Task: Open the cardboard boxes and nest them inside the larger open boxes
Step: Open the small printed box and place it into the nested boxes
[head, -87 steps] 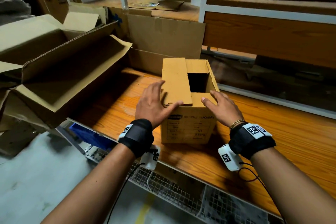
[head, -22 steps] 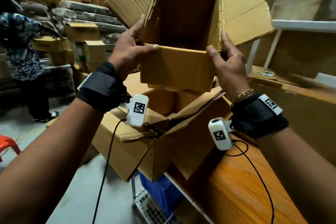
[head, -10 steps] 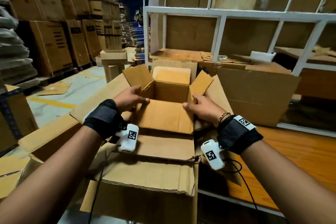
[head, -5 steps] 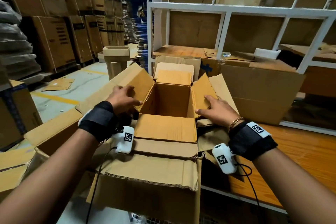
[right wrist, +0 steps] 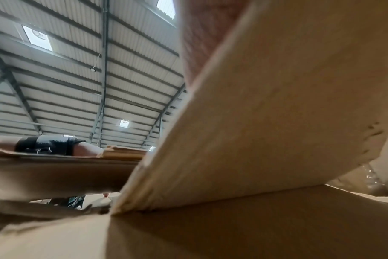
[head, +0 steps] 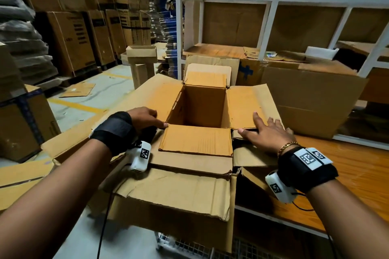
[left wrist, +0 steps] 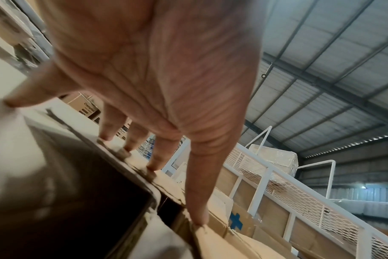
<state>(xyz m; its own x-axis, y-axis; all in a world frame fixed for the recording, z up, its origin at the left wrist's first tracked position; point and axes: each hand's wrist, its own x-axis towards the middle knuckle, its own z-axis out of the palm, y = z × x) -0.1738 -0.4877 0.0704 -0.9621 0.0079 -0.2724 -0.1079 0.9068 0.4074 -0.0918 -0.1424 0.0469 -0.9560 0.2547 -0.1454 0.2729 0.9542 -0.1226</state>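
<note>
A small brown cardboard box (head: 200,107) stands upright and open inside a larger open box (head: 172,195), its four flaps spread outward. My left hand (head: 145,116) presses its fingertips on the small box's left flap by the near left corner. In the left wrist view the left hand (left wrist: 155,70) shows straight fingers, with the fingertips (left wrist: 197,219) touching a cardboard edge. My right hand (head: 267,132) lies flat with spread fingers on the right flap. In the right wrist view that flap (right wrist: 277,122) hides most of the right hand (right wrist: 204,35).
A white shelf frame (head: 271,27) stands behind, with a big closed carton (head: 305,99) on its wooden board (head: 347,166). Stacked cartons (head: 73,38) line the left wall. Flat cardboard (head: 77,90) lies on the floor. Wire mesh (head: 189,246) shows under the larger box.
The small box has settled lower into the larger box. Both hands have left its rim and pushed the side flaps outward and down until they lie nearly flat.
</note>
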